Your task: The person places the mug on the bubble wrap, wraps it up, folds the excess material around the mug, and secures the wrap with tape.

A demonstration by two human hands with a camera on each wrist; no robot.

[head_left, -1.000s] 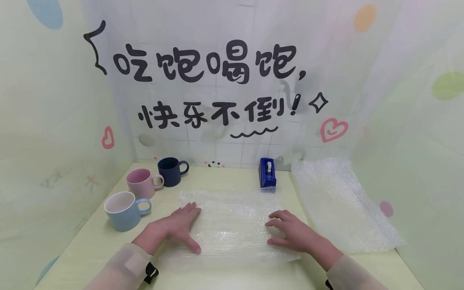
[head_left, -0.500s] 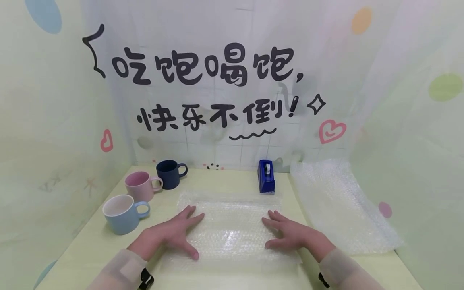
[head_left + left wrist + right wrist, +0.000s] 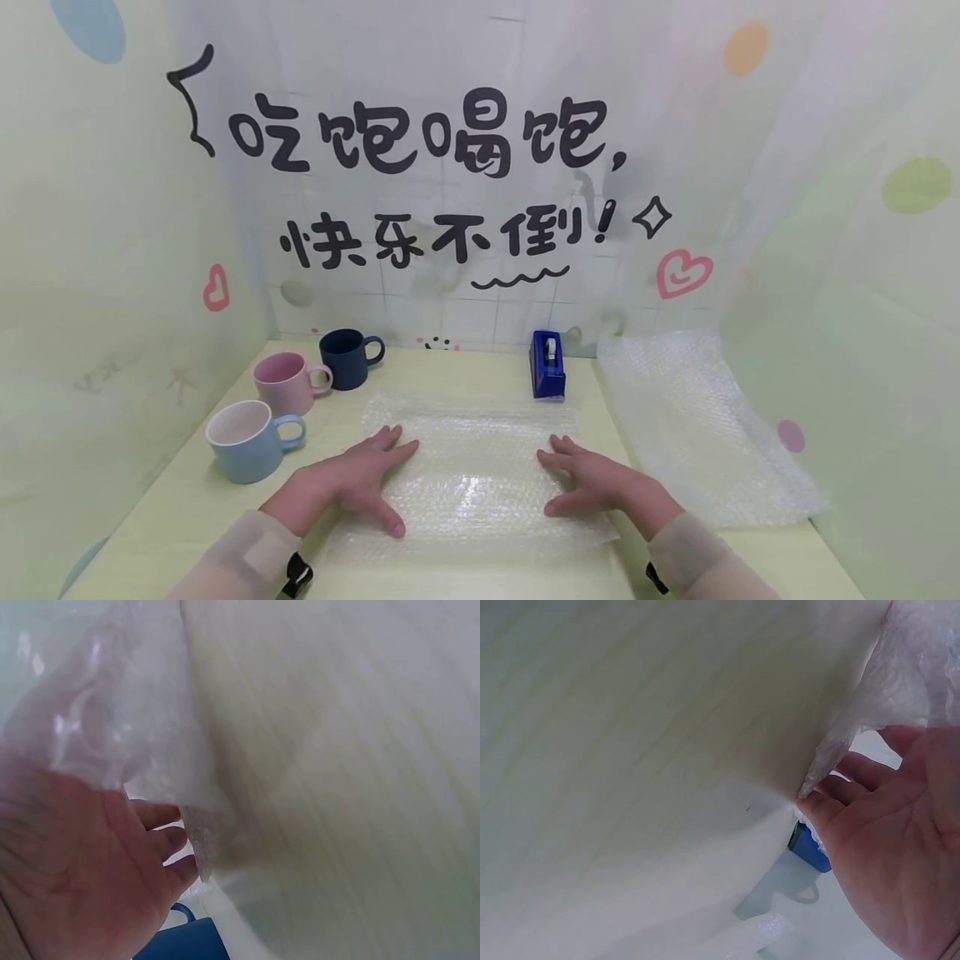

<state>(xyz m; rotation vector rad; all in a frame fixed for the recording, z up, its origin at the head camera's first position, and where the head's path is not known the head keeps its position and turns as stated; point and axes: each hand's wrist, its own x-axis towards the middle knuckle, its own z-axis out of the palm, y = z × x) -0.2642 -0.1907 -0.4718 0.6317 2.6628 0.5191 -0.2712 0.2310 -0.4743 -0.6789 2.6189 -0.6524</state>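
Note:
A sheet of bubble wrap [image 3: 471,467] lies flat on the table in front of me in the head view. My left hand [image 3: 367,479] rests on its left side, fingers spread and thumb toward the near edge. Across from it, my right hand [image 3: 592,482] touches the right side with its fingers apart and the thumb lower. In the left wrist view, the bubble wrap [image 3: 150,697] overlaps the upper part of my left hand [image 3: 90,870]. The right wrist view has the wrap's edge [image 3: 836,750] right at the fingers of my right hand [image 3: 900,832].
Three mugs stand at the left: a light blue mug [image 3: 243,450], a pink mug [image 3: 283,390] and a navy mug [image 3: 343,362]. Behind the sheet is a blue tape dispenser [image 3: 547,371]. A second piece of bubble wrap [image 3: 705,433] lies at the right beside the wall.
The left hand's index finger has spread away from the others and the hand has shifted slightly left. My right hand has also slid a little left. The wrap lies nearly as before.

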